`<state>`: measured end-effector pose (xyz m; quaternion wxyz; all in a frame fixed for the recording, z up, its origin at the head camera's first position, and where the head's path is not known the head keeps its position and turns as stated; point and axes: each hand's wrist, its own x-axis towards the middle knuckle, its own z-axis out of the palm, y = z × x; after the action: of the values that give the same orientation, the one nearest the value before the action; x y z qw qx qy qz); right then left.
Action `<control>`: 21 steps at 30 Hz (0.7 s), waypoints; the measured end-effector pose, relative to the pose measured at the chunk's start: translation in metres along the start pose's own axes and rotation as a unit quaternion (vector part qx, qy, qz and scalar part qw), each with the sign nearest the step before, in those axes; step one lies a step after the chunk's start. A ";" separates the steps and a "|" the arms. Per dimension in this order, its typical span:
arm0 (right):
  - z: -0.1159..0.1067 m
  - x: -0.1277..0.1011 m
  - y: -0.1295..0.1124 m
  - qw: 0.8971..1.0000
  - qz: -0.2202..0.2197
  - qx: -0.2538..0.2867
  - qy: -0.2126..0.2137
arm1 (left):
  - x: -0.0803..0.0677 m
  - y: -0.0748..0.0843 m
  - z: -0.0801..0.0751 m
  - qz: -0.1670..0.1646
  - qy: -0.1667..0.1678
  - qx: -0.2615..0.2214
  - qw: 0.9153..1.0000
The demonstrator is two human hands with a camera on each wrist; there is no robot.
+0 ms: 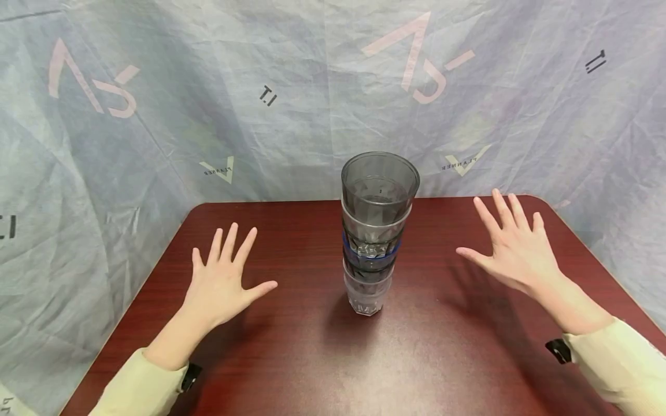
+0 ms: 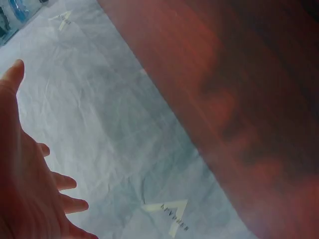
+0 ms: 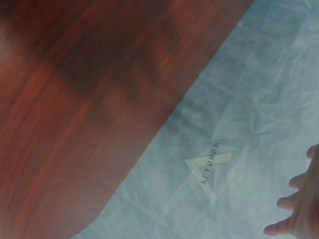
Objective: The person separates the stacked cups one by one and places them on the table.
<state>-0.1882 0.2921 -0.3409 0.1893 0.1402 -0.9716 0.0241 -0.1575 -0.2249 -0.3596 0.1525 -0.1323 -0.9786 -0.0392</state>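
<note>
A tall stack of nested clear and smoky grey tumblers (image 1: 377, 214) stands upright in the middle of the table, with a blue band showing partway down. To its left, my left hand (image 1: 221, 283) hovers over the table with fingers spread and holds nothing. My right hand (image 1: 520, 254) is held up on the other side, its fingers spread too, apart from the stack. The left wrist view shows the left hand (image 2: 30, 184) at its edge, with a bit of the glassware (image 2: 17, 12) in the top corner. Only part of the right hand (image 3: 301, 204) appears in the right wrist view.
The dark red wooden table (image 1: 291, 358) has rounded far corners. A pale, wrinkled cloth backdrop (image 1: 291, 133) with printed letters hangs behind it and along both sides. Each sleeve cuff has a small black device (image 1: 559, 349) near it.
</note>
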 end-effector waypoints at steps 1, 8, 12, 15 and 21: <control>-0.001 0.001 -0.001 1.000 0.001 0.004 0.001 | 0.001 0.002 0.002 0.001 -0.002 -0.006 1.000; -0.005 0.010 -0.010 0.999 0.008 0.037 0.005 | 0.003 0.019 0.017 0.005 -0.020 -0.082 0.996; -0.006 0.016 -0.016 0.998 0.010 0.062 0.011 | 0.004 0.031 0.023 0.008 -0.027 -0.115 0.993; -0.005 0.021 -0.021 0.997 0.010 0.078 0.014 | 0.004 0.041 0.027 0.008 -0.035 -0.141 0.989; -0.003 0.032 -0.030 0.994 0.006 0.103 0.027 | 0.004 0.062 0.037 -0.001 -0.044 -0.213 0.976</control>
<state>-0.2071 0.2552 -0.3268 0.1997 0.1520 -0.9594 0.1288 -0.1550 -0.1602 -0.3914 0.0771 -0.1628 -0.9537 -0.2410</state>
